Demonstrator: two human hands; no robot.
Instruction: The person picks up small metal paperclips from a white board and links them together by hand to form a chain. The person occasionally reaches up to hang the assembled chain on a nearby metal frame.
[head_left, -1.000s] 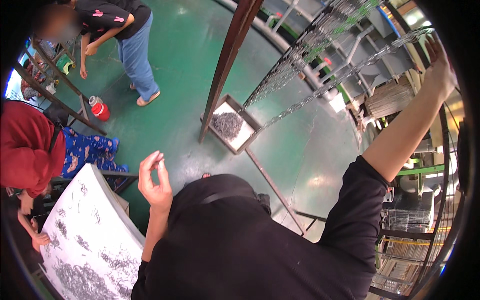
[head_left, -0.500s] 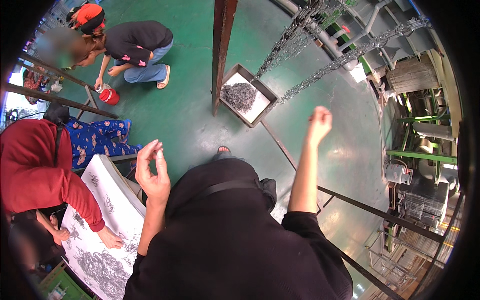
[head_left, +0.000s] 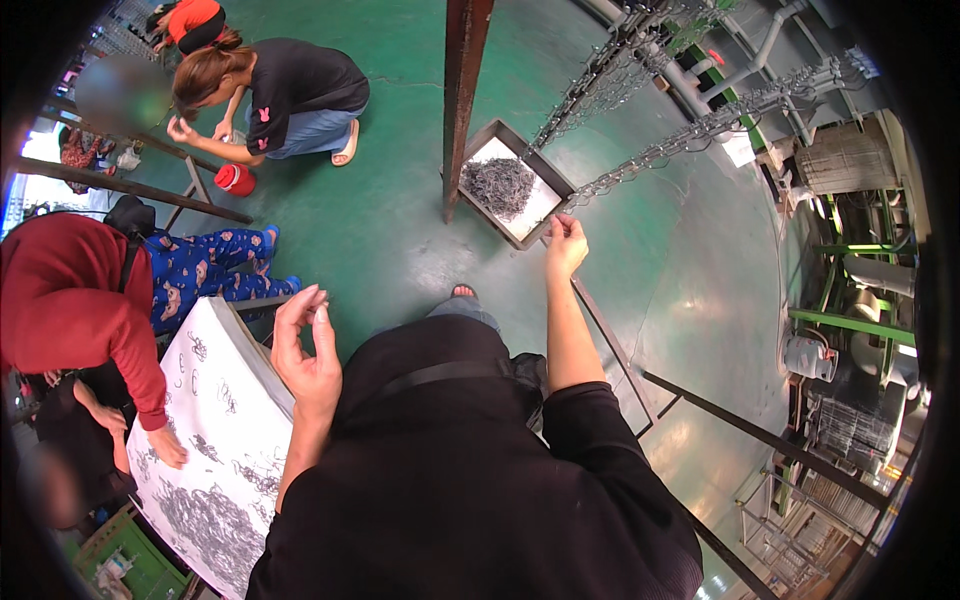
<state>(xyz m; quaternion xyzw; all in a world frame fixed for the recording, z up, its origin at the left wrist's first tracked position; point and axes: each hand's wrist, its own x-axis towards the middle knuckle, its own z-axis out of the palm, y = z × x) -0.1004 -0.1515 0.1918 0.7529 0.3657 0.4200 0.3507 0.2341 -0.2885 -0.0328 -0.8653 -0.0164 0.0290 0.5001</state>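
Note:
My left hand [head_left: 308, 350] is raised beside the white-topped table, fingers curled toward the thumb; anything small between them is too fine to see. My right hand [head_left: 566, 248] is ahead, fingertips pinched at the lower end of a hanging strand of linked dark wire hooks [head_left: 625, 172]; what they pinch cannot be made out. Just beyond it sits a shallow rectangular tray [head_left: 548, 212] with a white bottom, holding a heap of dark curly wire pieces [head_left: 499, 188]. A second cluster of wire strands [head_left: 590, 75] hangs farther back.
On my left, dark curly pieces [head_left: 205, 535] cover part of a white-topped table [head_left: 205, 375], where a red-sleeved co-worker [head_left: 80, 310] reaches. Another person [head_left: 300, 90] crouches by a red jug [head_left: 236, 180]. A rusty upright post [head_left: 462, 100] stands ahead; a dark rail [head_left: 765, 435] runs right.
My right hand has moved left to the strand's end by the tray. My left hand stays about the same. The red-sleeved co-worker's hand shifted left; the crouching person raised a hand.

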